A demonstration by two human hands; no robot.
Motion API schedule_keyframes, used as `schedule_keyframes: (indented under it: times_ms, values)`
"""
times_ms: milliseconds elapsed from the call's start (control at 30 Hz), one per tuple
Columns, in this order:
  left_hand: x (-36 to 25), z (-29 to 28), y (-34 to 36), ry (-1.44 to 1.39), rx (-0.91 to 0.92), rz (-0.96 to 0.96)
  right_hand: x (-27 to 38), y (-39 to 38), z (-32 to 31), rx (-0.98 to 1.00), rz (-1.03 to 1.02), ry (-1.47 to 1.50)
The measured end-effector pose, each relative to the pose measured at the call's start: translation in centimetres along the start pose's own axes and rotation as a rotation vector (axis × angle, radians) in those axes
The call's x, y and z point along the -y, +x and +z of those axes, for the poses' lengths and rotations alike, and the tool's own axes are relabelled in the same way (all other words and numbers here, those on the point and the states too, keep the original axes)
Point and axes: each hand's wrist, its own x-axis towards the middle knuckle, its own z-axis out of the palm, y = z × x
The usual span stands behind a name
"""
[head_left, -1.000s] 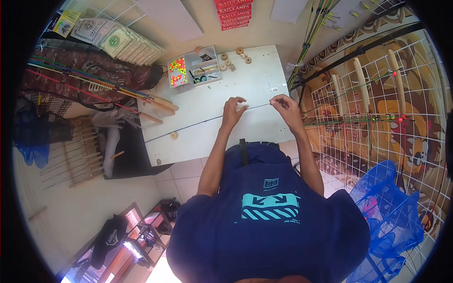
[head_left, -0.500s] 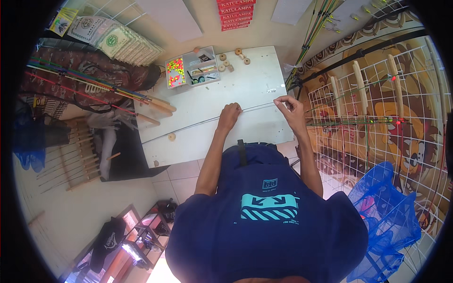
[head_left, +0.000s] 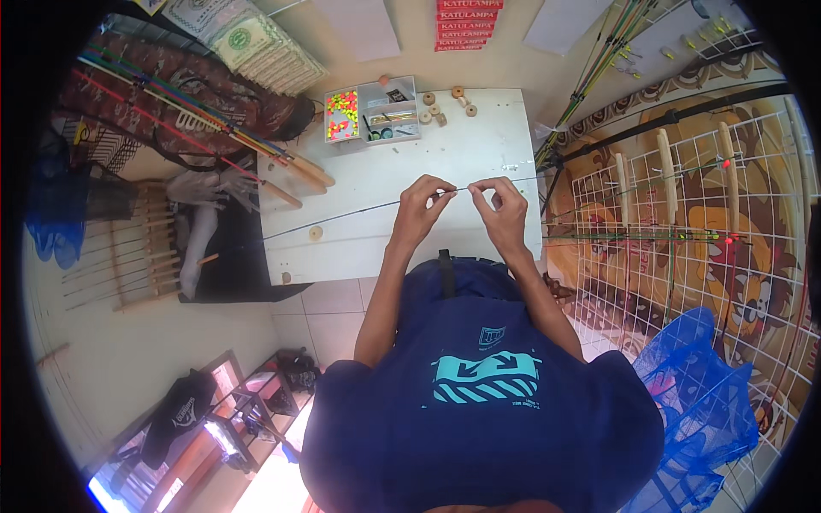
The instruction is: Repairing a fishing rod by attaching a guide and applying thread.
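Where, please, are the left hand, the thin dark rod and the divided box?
Left hand (head_left: 419, 209): head view, on its middle.
Thin dark rod (head_left: 368, 210): head view, on its shaft, left of that hand.
Divided box (head_left: 369, 95): head view, on the bare floor of an upper compartment.

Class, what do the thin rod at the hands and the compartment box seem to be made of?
Thin rod: perhaps fibreglass or carbon, judging by its slender, dark shaft; finish unclear.
Compartment box: probably smooth plastic, given its thin, pale walls.
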Motion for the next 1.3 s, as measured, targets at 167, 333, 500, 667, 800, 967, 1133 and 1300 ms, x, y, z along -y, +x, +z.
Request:
schedule_keyframes:
  times_ms: [167, 333, 500, 667, 800, 967, 1133, 1300]
  values:
    - [-3.0, -1.2, 0.3, 0.005, -0.053, 0.026, 0.7, -0.4, 0.5, -0.051, -0.033, 0.041]
    - [-3.7, -2.0, 0.2, 0.073, -0.07, 0.146, 1.5, -0.4, 0.5, -0.118, -0.098, 0.072]
    - [-4.5, -2.4, 0.4, 0.12, -0.111, 0.364, 3.0, -0.2, -0.3, -0.129, -0.153, 0.049]
    - [-5.5, -3.1, 0.5, 0.129, -0.126, 0.395, 3.7, -0.2, -0.9, -0.113, -0.187, 0.029]
    - [-5.3, -3.1, 0.5, 0.171, -0.114, 0.44, 3.5, -0.4, -0.8, -0.139, -0.201, 0.042]
    - [-5.7, -3.1, 0.3, 0.207, -0.128, 0.472, 3.8, -0.3, -0.7, -0.117, -0.145, 0.106]
    - [-6.2, -3.1, 0.3, 0.243, -0.135, 0.465, 3.9, 0.1, -0.9, -0.135, -0.173, 0.087]
    - [-5.9, -2.7, 0.1, 0.254, -0.152, 0.479, 4.5, 0.2, -1.0, -0.126, -0.144, 0.098]
